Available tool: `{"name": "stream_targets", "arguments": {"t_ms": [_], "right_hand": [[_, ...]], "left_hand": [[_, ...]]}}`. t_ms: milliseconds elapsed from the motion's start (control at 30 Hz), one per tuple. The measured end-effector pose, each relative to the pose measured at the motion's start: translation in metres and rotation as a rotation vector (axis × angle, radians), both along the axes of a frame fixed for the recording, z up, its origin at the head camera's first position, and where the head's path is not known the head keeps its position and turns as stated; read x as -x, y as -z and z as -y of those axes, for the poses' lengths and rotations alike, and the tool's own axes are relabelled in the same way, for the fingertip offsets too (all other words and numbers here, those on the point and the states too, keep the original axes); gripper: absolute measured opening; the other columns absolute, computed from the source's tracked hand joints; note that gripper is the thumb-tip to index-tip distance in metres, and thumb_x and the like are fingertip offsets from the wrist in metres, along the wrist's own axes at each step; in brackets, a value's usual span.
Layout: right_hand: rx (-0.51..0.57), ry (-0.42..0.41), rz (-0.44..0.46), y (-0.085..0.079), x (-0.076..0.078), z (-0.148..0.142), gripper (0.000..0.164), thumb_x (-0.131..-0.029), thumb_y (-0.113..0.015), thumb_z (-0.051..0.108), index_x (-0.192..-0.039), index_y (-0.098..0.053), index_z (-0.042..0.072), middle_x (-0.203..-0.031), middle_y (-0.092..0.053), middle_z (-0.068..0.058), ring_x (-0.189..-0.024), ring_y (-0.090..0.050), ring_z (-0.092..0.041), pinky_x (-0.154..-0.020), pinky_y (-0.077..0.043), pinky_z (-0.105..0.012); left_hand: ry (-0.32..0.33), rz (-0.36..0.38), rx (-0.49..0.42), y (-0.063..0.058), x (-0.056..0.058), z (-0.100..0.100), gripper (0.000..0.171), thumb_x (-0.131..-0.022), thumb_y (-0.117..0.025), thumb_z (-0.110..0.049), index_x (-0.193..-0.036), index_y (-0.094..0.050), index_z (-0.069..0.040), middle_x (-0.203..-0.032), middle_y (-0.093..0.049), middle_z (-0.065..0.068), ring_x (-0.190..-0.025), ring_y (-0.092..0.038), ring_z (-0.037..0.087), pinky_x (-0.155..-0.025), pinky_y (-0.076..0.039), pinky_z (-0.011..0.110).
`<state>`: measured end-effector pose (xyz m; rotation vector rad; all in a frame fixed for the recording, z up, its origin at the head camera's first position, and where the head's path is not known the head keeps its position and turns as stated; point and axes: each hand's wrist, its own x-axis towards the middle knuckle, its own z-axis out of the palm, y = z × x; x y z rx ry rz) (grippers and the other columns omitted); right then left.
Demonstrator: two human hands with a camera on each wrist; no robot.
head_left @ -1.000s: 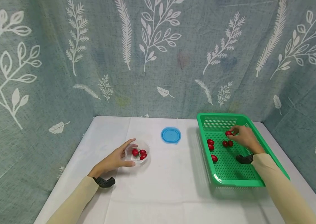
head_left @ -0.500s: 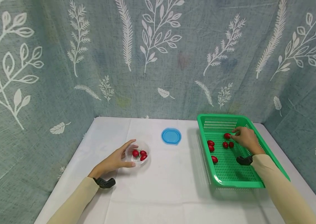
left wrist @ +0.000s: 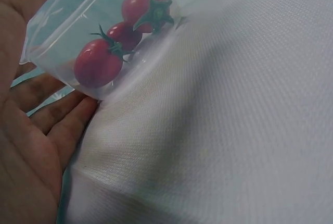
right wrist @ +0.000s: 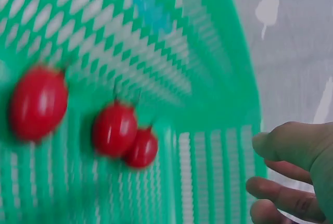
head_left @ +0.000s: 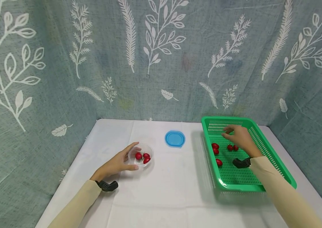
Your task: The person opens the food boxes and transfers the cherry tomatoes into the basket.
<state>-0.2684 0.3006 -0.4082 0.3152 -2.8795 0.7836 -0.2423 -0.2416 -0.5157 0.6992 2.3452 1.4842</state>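
Observation:
My left hand holds a clear plastic tub on the white table, thumb on the near side and fingers round the far side. Three red cherry tomatoes with green stems lie in it. Above the floor of a green basket is my right hand, fingers loosely bent. The right wrist view shows no tomato between the thumb and fingers. Several cherry tomatoes lie in the basket: some along its left wall and a pair below the hand. The tomato formerly at the fingertips is out of sight.
A blue lid lies on the white tablecloth between the tub and the basket. Leaf-patterned grey-green cloth hangs behind and on both sides. The basket's raised walls stand around the right hand.
My right hand has shifted left inside the basket, and its fingers have parted. The tomato seen at its fingertips before is no longer visible. The left hand and tub stay put.

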Motion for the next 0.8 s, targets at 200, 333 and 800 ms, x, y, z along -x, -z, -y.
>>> {"name": "stream_targets", "arguments": {"t_ms": [200,333,800], "right_hand": [[0.022,-0.082,-0.013,-0.009,0.003,0.037,0.031,-0.099,-0.072,0.022,-0.121,-0.072,0.002,-0.111,-0.073,-0.018,-0.083,-0.067,-0.028,-0.074,-0.055,-0.051],[0.042,-0.132,-0.025,-0.014,0.004,0.06,0.029,-0.098,-0.073,0.023,-0.121,-0.073,0.004,-0.11,-0.073,-0.014,-0.078,-0.065,-0.022,-0.07,-0.054,-0.045],[0.084,-0.263,-0.013,-0.024,-0.001,0.141,0.024,-0.097,-0.075,0.023,-0.116,-0.075,0.009,-0.104,-0.074,-0.008,-0.075,-0.063,-0.018,-0.062,-0.055,-0.034]], "left_hand": [[-0.01,0.007,-0.007,-0.001,0.0,0.001,0.108,-0.083,-0.089,-0.032,-0.166,-0.02,-0.028,-0.164,-0.033,-0.003,-0.156,-0.014,0.03,-0.12,-0.025,0.061],[-0.002,0.01,-0.016,-0.002,0.001,0.0,0.108,-0.083,-0.089,-0.031,-0.166,-0.02,-0.027,-0.162,-0.037,-0.002,-0.156,-0.016,0.029,-0.119,-0.025,0.062],[-0.002,0.02,-0.027,0.0,0.001,0.001,0.108,-0.083,-0.09,-0.03,-0.166,-0.021,-0.027,-0.161,-0.037,-0.001,-0.156,-0.014,0.03,-0.12,-0.024,0.061]]}}
